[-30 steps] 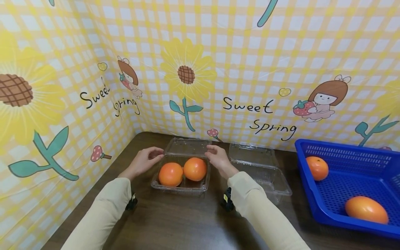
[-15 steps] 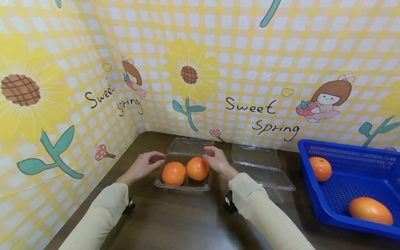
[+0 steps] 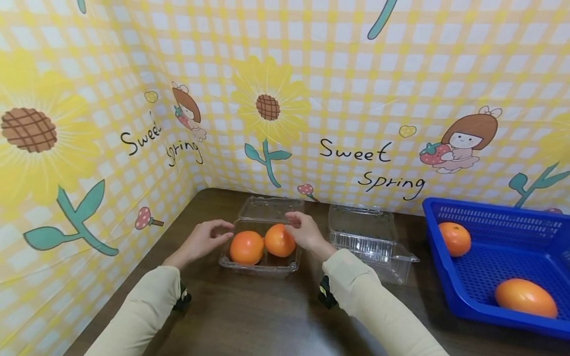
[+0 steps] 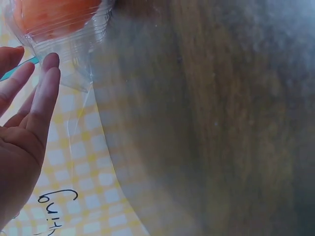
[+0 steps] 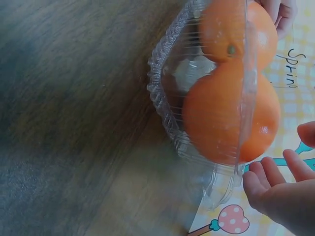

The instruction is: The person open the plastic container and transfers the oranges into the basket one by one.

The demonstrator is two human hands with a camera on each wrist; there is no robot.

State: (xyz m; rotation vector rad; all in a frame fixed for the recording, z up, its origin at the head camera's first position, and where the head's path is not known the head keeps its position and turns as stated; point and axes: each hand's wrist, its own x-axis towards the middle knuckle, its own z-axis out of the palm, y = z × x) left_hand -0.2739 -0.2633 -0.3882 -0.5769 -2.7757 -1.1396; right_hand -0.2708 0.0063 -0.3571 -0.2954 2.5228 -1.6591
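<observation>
Two oranges, a left one (image 3: 247,247) and a right one (image 3: 280,240), sit side by side in a clear plastic clamshell container (image 3: 259,268). Its lid (image 3: 271,206) stands folded back toward the wall. My left hand (image 3: 202,242) hovers by the container's left side with relaxed fingers and holds nothing; in the left wrist view its fingers (image 4: 47,98) lie just beside the ribbed plastic wall. At the other side, my right hand (image 3: 307,235) has its fingertips right by the right orange, overlapping it in the head view. Loosely bent fingers show near the rim in the right wrist view.
Another clear clamshell (image 3: 362,242), its lid up, stands right of the first, partly behind my right sleeve (image 3: 369,291). Farther right, a blue plastic basket (image 3: 485,316) holds a round orange (image 3: 455,239) and an oval orange fruit (image 3: 525,297). A patterned cloth wall borders the brown table (image 3: 249,316).
My right hand has shifted left and slightly down, toward the right orange. The second clamshell's tray has changed its tilt, now showing its ribbed wall. My left hand has barely moved.
</observation>
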